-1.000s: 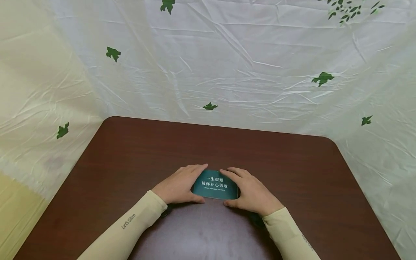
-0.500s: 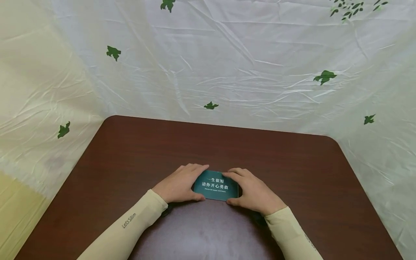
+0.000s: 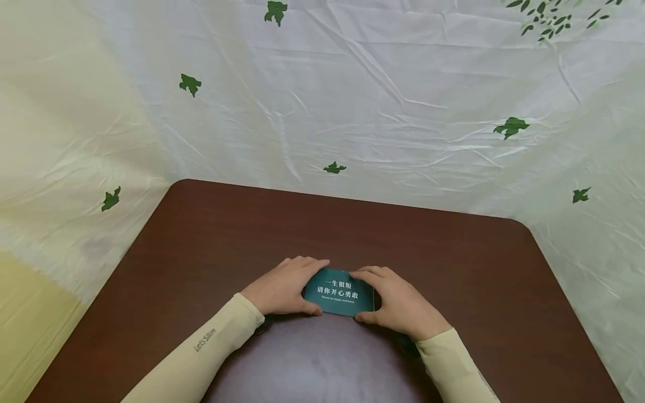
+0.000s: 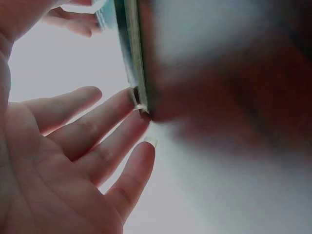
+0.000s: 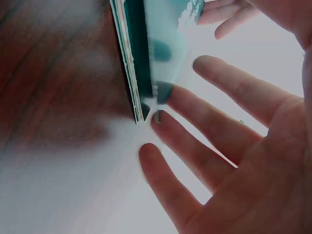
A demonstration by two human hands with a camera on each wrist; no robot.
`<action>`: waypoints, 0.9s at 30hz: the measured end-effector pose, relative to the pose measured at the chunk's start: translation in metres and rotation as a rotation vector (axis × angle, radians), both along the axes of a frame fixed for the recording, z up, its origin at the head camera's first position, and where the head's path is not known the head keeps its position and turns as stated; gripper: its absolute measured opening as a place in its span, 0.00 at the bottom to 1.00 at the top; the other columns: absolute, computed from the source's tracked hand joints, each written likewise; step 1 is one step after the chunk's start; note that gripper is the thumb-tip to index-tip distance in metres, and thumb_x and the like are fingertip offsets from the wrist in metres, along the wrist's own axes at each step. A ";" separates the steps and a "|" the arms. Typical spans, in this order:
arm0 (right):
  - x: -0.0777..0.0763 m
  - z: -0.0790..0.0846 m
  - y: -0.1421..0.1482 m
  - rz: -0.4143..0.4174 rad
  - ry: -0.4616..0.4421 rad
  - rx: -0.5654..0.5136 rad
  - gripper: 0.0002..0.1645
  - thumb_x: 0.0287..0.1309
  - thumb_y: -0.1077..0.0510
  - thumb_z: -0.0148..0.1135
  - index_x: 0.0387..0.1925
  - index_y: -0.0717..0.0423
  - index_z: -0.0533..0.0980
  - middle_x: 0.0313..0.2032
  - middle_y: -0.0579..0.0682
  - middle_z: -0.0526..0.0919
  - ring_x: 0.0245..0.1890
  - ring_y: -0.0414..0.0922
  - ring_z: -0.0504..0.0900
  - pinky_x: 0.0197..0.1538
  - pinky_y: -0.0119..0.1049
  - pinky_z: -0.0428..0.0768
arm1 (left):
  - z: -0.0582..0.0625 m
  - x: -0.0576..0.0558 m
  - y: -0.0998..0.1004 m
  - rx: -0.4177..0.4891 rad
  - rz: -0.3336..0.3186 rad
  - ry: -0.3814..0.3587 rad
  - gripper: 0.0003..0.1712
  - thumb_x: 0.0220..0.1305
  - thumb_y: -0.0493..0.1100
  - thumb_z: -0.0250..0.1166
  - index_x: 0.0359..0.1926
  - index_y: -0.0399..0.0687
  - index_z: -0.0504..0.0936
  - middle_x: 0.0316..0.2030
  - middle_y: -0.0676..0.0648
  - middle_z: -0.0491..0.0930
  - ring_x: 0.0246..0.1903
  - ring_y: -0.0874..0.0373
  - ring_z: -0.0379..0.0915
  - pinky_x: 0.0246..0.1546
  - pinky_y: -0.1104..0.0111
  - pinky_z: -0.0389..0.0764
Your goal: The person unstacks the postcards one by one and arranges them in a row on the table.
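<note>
A small teal notebook-like thing (image 3: 339, 292) with white Chinese lettering lies on the table between both hands. Its edge (image 5: 127, 53) looks thin and layered in the right wrist view; whether it is a bound notebook I cannot tell. My left hand (image 3: 282, 288) grips its left end, thumb at the near edge and fingertips at the far one. Mirroring that, my right hand (image 3: 403, 302) holds the right end. In the left wrist view, fingertips of the left hand (image 4: 87, 151) meet a corner of it. Both palms stand off the surface.
The dark brown table (image 3: 252, 218) has rounded far corners. White cloth (image 3: 383, 145) printed with green leaves hangs behind and on both sides. A pale glare (image 3: 322, 364) covers the near part of the tabletop.
The head view has shifted slightly. My right hand has slid a little to the right along the teal thing's edges; the left hand keeps its hold.
</note>
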State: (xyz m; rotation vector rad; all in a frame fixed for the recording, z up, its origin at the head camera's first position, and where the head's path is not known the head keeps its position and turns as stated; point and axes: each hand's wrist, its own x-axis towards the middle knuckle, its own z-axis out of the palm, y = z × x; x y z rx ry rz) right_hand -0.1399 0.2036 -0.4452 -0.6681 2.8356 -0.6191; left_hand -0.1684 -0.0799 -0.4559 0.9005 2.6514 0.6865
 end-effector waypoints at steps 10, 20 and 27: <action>-0.005 0.008 -0.018 0.018 0.074 -0.018 0.48 0.49 0.46 0.87 0.72 0.47 0.78 0.72 0.47 0.78 0.72 0.51 0.76 0.69 0.52 0.82 | 0.007 -0.004 -0.020 0.032 0.032 -0.015 0.57 0.62 0.59 0.80 0.84 0.51 0.63 0.79 0.49 0.69 0.78 0.49 0.64 0.80 0.50 0.65; -0.039 0.017 -0.084 0.090 0.157 0.002 0.45 0.51 0.41 0.85 0.70 0.48 0.80 0.70 0.50 0.80 0.71 0.53 0.77 0.70 0.56 0.80 | 0.028 -0.020 -0.080 0.056 0.181 -0.075 0.53 0.63 0.49 0.81 0.84 0.53 0.64 0.81 0.48 0.66 0.79 0.45 0.62 0.78 0.46 0.69; -0.064 0.015 -0.136 0.126 0.184 0.046 0.43 0.54 0.39 0.83 0.70 0.47 0.80 0.70 0.50 0.80 0.72 0.53 0.77 0.73 0.56 0.77 | 0.032 -0.035 -0.128 0.082 0.257 -0.096 0.55 0.62 0.46 0.82 0.84 0.50 0.63 0.81 0.45 0.65 0.77 0.44 0.64 0.76 0.47 0.73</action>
